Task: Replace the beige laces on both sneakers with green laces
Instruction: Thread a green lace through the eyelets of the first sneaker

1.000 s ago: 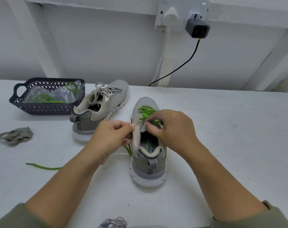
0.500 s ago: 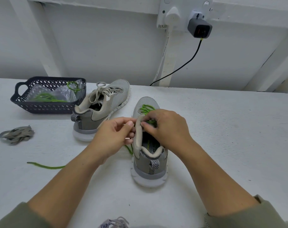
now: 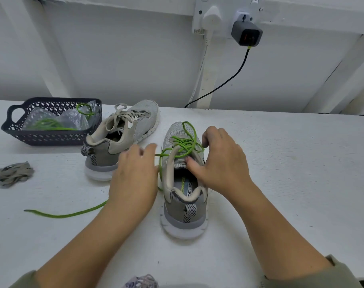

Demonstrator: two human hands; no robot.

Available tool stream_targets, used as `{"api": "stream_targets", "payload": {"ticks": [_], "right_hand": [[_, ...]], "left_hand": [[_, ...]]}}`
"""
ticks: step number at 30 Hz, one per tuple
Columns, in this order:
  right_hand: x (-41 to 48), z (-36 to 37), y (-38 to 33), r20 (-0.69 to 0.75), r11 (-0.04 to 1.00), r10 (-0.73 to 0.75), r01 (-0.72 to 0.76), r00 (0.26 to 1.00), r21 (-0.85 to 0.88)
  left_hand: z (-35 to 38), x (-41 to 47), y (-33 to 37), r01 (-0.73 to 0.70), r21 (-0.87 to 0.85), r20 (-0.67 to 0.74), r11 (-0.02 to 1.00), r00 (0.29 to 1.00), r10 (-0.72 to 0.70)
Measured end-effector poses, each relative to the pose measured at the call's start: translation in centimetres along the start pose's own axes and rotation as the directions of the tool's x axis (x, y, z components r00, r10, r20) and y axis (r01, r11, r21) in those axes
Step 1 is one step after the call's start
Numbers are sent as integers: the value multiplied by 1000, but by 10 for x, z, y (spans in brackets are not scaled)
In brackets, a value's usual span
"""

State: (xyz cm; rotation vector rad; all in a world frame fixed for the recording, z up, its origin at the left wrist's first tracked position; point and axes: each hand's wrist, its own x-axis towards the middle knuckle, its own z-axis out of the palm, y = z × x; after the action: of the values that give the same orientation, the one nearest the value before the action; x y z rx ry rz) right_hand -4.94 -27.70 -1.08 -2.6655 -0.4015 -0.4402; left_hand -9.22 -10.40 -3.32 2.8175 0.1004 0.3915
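A grey sneaker stands heel toward me at the table's middle, with a green lace threaded loosely through its eyelets. My right hand grips its upper: the thumb presses on the tongue and the fingers curl over the right eyelet side. Just left of the shoe, my left hand pinches a strand of the green lace that runs out of the shoe. The lace's free end trails left over the table. The second sneaker lies behind at the left with beige laces in it.
A dark plastic basket at the far left holds clear bags and more green lace. A loose beige lace lies in a bundle at the left edge. A black cable hangs from a wall charger behind the table.
My left hand has moved left, away from the shoe's collar, drawing a green strand out sideways. My right hand has spread over the upper, uncovering the green lacing and a loop.
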Motion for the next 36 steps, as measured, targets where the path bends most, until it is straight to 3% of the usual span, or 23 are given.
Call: {"api": "stream_targets", "payload": {"ticks": [3, 6, 9, 11, 12, 14, 16, 18, 24, 28, 31, 33, 34, 36], "right_hand": [[-2, 1, 1, 19, 999, 26, -26, 999, 42], [-2, 1, 0, 43, 997, 51, -54, 998, 52], [-3, 1, 1, 61, 992, 105, -109, 993, 58], [-4, 1, 1, 62, 990, 122, -125, 991, 58], [-4, 1, 1, 67, 990, 123, -127, 990, 60], [-3, 1, -1, 76, 991, 116, -121, 990, 65], [-2, 1, -3, 84, 990, 116, -122, 990, 69], [-3, 1, -4, 91, 989, 116, -124, 989, 79], [-4, 3, -5, 107, 984, 119, -131, 987, 116], [-4, 7, -4, 119, 973, 149, -167, 982, 159], [-5, 9, -3, 114, 967, 183, -199, 977, 158], [-5, 9, -3, 117, 961, 205, -223, 972, 162], [-5, 9, -3, 122, 959, 212, -230, 970, 167], [-5, 11, -4, 132, 955, 215, -236, 968, 177]], "left_hand": [[2, 11, -8, -274, -76, -231, 959, 940, 250], [3, 7, -15, -242, -58, -218, 969, 950, 224], [8, -6, -24, -106, 43, -7, 993, 994, 107], [6, -12, -26, 34, 187, 204, 982, 976, -73], [3, -15, -25, 79, 233, 232, 969, 963, -134], [-6, -14, -17, 77, 139, 111, 987, 989, -93], [-10, -8, -7, -89, -63, -85, 994, 993, 84], [-8, 3, -3, -247, -117, -220, 962, 951, 217], [9, 14, -7, -280, -226, -274, 933, 937, 215], [7, 22, -9, -257, -247, -137, 934, 964, 229], [4, 9, -12, -177, 36, -2, 984, 984, 177], [0, -6, -17, -141, 263, 249, 955, 966, 74], [-5, -13, -19, -121, 323, 355, 938, 935, -2], [-11, -18, -18, -70, 310, 373, 948, 926, -54]]}}
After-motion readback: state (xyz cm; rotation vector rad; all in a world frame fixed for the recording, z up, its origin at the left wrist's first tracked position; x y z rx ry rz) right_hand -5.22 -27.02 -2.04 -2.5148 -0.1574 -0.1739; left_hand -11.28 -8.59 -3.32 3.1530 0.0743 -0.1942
